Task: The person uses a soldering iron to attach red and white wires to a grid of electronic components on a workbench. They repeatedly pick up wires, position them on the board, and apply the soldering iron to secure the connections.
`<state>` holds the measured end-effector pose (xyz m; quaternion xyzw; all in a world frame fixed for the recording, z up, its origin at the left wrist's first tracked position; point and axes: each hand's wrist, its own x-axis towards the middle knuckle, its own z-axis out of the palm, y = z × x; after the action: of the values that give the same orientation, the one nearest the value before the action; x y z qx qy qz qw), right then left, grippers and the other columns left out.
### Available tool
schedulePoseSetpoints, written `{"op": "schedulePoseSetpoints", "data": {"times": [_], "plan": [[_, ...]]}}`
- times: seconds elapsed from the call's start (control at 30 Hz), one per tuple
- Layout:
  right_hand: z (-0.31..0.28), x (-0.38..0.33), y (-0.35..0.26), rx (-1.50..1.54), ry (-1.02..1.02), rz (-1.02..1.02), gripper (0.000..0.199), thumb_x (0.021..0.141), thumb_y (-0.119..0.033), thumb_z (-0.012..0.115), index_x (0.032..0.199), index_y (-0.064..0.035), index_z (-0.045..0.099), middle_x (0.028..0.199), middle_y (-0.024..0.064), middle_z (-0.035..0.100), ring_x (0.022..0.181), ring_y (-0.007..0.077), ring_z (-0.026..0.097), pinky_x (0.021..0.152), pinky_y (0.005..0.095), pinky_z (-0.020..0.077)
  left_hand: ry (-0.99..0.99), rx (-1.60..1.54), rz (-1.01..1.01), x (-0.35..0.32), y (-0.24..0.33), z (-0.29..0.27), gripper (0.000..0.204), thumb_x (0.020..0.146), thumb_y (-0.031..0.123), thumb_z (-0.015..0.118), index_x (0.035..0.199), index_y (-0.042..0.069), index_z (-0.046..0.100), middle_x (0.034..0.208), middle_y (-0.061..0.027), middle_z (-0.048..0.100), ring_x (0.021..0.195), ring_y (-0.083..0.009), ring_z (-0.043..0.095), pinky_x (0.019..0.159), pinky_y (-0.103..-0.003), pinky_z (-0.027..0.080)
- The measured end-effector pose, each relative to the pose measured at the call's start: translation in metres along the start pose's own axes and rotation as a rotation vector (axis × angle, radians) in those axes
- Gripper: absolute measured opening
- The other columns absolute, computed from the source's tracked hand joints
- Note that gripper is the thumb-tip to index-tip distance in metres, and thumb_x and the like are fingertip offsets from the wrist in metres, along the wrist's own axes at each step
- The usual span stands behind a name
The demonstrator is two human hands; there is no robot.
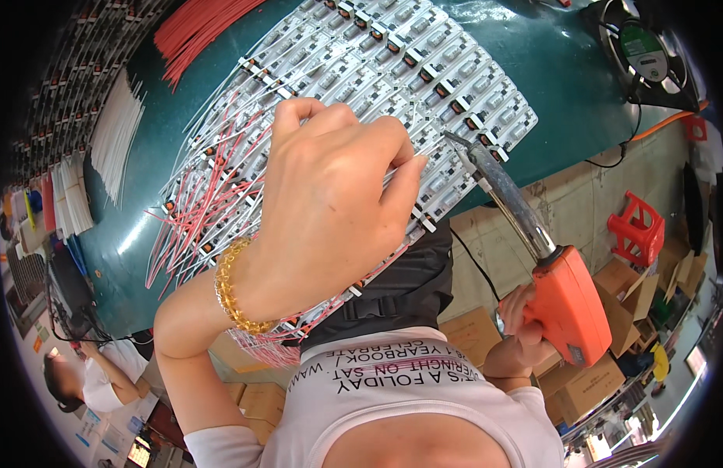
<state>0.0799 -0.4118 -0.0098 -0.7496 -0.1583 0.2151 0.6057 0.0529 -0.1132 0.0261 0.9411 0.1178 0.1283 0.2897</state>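
My left hand (338, 195), with a yellow beaded bracelet (236, 288) at its wrist, reaches over a wide panel of small grey-white modules (463, 78). Its thumb and index finger are pinched on what looks like a thin white wire; the fingertips are partly hidden. At the right, my right hand (521, 324) grips an orange soldering gun (572, 304). The gun's metal barrel slants up to a dark tip (455, 140) over the modules, just right of my left fingers. Loose red and white wires (213, 195) spread over the panel's left part.
A bundle of red wires (194, 35) and one of white wires (116, 140) lie on the green table (564, 132). A black fan (646, 54) stands at the far right. Beyond the edge are a red stool (638, 230) and cardboard boxes (583, 390). Another person (104, 382) sits at lower left.
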Motion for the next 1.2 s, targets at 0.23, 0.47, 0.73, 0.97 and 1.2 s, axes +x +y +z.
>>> {"op": "schedulePoseSetpoints", "data": {"times": [0.23, 0.47, 0.73, 0.97, 1.2], "plan": [[0.004, -0.007, 0.003, 0.045, 0.126, -0.012, 0.069, 0.082, -0.06, 0.063, 0.111, 0.0019, 0.051, 0.075, 0.0006, 0.052, 0.061, 0.0109, 0.05, 0.057, 0.0268, 0.0413, -0.001, -0.004, 0.006, 0.001, 0.001, -0.001, 0.011, 0.075, 0.006, 0.073, 0.071, 0.006, 0.063, 0.063, -0.0033, 0.057, 0.062, -0.0192, 0.052, 0.079, -0.034, 0.037], [0.003, 0.003, 0.013, 0.167, 0.014, -0.168, 0.075, 0.088, -0.054, 0.059, 0.128, 0.0079, 0.044, 0.049, -0.0041, 0.045, 0.041, 0.0075, 0.042, 0.044, 0.024, 0.0366, -0.01, 0.019, 0.005, 0.001, 0.0, -0.001, 0.011, 0.075, 0.006, 0.073, 0.071, 0.006, 0.064, 0.064, -0.0035, 0.058, 0.062, -0.0192, 0.053, 0.079, -0.034, 0.038], [0.013, 0.015, -0.012, 0.181, -0.028, -0.148, 0.076, 0.089, -0.054, 0.057, 0.13, 0.0078, 0.042, 0.05, -0.0044, 0.045, 0.041, 0.0081, 0.042, 0.046, 0.0246, 0.0377, 0.011, -0.011, -0.003, 0.0, 0.003, 0.002, 0.01, 0.076, 0.007, 0.073, 0.072, 0.006, 0.065, 0.064, -0.0023, 0.059, 0.062, -0.0179, 0.053, 0.08, -0.034, 0.037], [0.004, 0.006, -0.008, 0.157, -0.037, -0.124, 0.073, 0.09, -0.054, 0.056, 0.126, 0.0081, 0.043, 0.052, -0.0033, 0.046, 0.042, 0.0086, 0.043, 0.047, 0.0253, 0.0389, 0.027, -0.022, 0.035, 0.002, 0.01, 0.015, 0.01, 0.076, 0.007, 0.073, 0.072, 0.008, 0.064, 0.065, -0.0001, 0.058, 0.063, -0.0163, 0.052, 0.081, -0.034, 0.036], [0.008, -0.002, -0.016, 0.077, 0.174, 0.142, 0.072, 0.07, -0.069, 0.068, 0.088, -0.0031, 0.046, 0.058, -0.0035, 0.046, 0.053, 0.0069, 0.046, 0.052, 0.0227, 0.0366, 0.037, 0.013, 0.066, 0.003, 0.012, 0.018, 0.012, 0.076, 0.007, 0.073, 0.071, 0.009, 0.062, 0.063, 0.0009, 0.055, 0.062, -0.0157, 0.051, 0.079, -0.034, 0.036]]}}
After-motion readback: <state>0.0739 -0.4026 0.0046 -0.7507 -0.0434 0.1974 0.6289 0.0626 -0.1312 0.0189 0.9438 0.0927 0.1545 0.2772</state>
